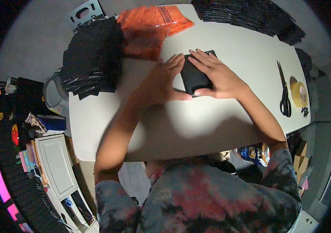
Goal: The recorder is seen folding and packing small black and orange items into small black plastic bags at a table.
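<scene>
Your left hand [161, 81] and right hand [220, 77], both spread, flank the black packet [193, 76], its long axis pointing away from you.

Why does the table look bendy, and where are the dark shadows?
In the head view, the fisheye lens curves the edges of the white table; also in that view, shadow darkens its near side and the left hand, while the right hand is brighter; the head view's corners are black.
</scene>
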The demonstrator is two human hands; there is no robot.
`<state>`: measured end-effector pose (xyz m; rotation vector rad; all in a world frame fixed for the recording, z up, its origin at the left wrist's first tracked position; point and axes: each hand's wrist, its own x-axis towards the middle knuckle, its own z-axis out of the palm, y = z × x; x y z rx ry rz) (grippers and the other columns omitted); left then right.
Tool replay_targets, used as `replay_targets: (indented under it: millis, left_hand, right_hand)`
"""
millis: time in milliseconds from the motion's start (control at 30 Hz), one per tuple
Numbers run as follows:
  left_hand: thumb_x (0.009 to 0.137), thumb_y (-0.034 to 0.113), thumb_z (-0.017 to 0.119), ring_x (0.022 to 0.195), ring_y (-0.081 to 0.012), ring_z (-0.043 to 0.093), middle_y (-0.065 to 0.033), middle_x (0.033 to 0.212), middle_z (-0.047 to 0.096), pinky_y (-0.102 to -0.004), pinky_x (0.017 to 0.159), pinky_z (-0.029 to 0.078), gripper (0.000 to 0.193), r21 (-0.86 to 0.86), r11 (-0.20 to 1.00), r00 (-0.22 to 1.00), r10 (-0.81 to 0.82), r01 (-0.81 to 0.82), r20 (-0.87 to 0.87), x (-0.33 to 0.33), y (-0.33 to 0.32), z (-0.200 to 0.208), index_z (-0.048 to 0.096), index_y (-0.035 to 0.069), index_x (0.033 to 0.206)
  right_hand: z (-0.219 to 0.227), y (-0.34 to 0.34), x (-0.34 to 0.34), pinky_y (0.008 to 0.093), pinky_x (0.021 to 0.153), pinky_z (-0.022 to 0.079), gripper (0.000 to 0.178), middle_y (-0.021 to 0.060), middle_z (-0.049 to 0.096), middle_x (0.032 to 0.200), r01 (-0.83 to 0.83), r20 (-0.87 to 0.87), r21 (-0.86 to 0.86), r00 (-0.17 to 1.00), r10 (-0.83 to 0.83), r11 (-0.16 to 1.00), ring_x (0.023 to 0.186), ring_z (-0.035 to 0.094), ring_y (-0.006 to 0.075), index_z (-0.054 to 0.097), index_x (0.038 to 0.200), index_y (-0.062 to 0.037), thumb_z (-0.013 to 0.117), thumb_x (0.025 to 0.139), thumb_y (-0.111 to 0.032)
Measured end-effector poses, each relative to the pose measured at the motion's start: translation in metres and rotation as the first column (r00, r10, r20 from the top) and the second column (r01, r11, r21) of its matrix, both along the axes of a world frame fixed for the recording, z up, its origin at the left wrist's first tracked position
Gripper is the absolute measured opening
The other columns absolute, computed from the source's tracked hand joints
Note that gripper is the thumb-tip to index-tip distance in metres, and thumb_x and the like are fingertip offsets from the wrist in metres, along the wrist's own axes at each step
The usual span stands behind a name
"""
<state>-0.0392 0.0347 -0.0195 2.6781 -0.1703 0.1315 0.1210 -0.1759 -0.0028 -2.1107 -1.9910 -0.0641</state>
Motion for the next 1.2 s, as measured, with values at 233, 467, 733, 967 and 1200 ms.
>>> replay_targets:
  millis: [233,467,733,967,1200]
  left_hand:
    - [0.090,0.018,0.071,0.153,-0.0400,0.034,-0.0309,0.162,0.035,-0.0443,0.126,0.028,0.078,-0.323,0.936,0.971,0.195,-0.143,0.135,0.000,0.018,-0.009,0.036,-0.011,0.154]
    - [0.102,0.027,0.062,0.150,-0.0444,0.037,-0.0329,0.158,0.039,-0.0494,0.123,0.031,0.067,-0.226,0.974,0.954,0.099,-0.034,0.284,0.009,-0.014,-0.005,0.039,-0.013,0.150]
    - [0.091,0.061,0.066,0.153,-0.0471,0.030,-0.0356,0.161,0.031,-0.0622,0.120,0.028,0.106,0.167,0.983,0.985,0.050,-0.078,0.166,0.003,-0.040,-0.015,0.029,-0.017,0.153]
    - [0.084,0.068,0.070,0.157,-0.0439,0.023,-0.0342,0.166,0.023,-0.0676,0.120,0.022,0.119,0.231,0.971,0.997,0.060,-0.069,0.046,0.000,-0.041,0.002,0.025,-0.015,0.156]
    - [0.080,0.070,0.073,0.156,-0.0446,0.024,-0.0320,0.166,0.024,-0.0669,0.122,0.019,0.124,0.241,0.968,0.993,0.088,-0.068,-0.073,0.001,-0.045,0.019,0.024,-0.013,0.157]
  right_hand:
    - [0.033,-0.019,0.001,0.0534,0.070,0.057,0.056,0.0218,0.069,0.073,0.474,0.085,-0.095,0.880,-0.467,0.875,0.068,0.069,0.0462,0.068,0.086,0.0006,0.058,0.101,-0.053]
    - [0.011,-0.008,0.000,0.0572,0.122,0.032,0.090,0.0251,0.036,0.164,0.073,0.158,0.039,0.984,-0.078,0.997,0.153,0.031,0.0438,0.042,0.154,0.0024,0.062,0.094,-0.061]
    - [-0.010,-0.005,0.001,0.0660,0.123,0.024,0.097,0.0189,0.031,0.167,0.105,0.005,-0.015,0.994,-0.105,0.994,0.152,0.025,0.0530,0.038,0.160,-0.0144,0.067,0.085,-0.069]
    - [-0.010,-0.006,0.001,0.0670,0.122,0.025,0.097,0.0195,0.031,0.167,0.110,-0.001,-0.025,0.994,-0.110,0.994,0.151,0.027,0.0539,0.041,0.159,-0.0129,0.067,0.085,-0.069]
    - [-0.011,-0.012,-0.003,0.0665,0.122,0.025,0.095,0.0222,0.034,0.165,0.099,-0.046,0.049,0.994,-0.097,0.994,0.151,0.028,0.0533,0.043,0.157,-0.0093,0.061,0.089,-0.072]
